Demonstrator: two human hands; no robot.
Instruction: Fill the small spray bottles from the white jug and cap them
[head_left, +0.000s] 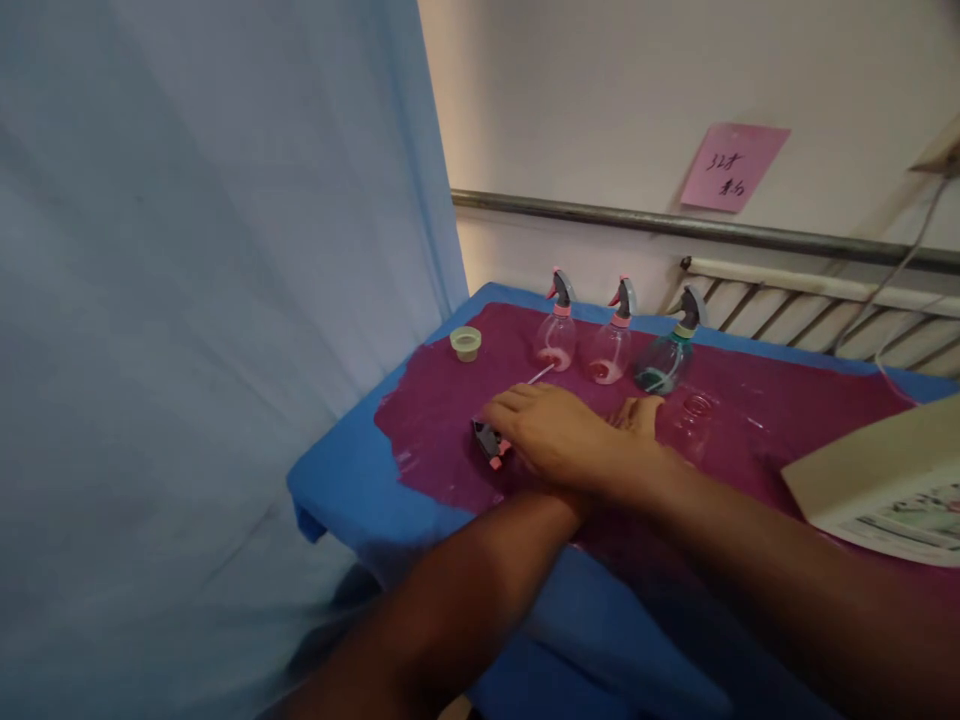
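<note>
One angular grey-and-pink plastic spray head (490,444) is held by the right hand (551,425) over creased, glossy maroon sheeting (427,420), the fingers bent together on it; a thin, straight tube (541,374) is seen past the knuckles. The left hand (637,414) is crossed under the right forearm, beside a clear, open-necked bottle (691,425); whether its fingers are clamped cannot be told. Three smooth, bulbous spray bottles (609,356) are lined up behind.

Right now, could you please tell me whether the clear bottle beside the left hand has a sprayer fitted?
No, the clear bottle beside the left hand shows a bare neck with nothing mounted on top.
</note>
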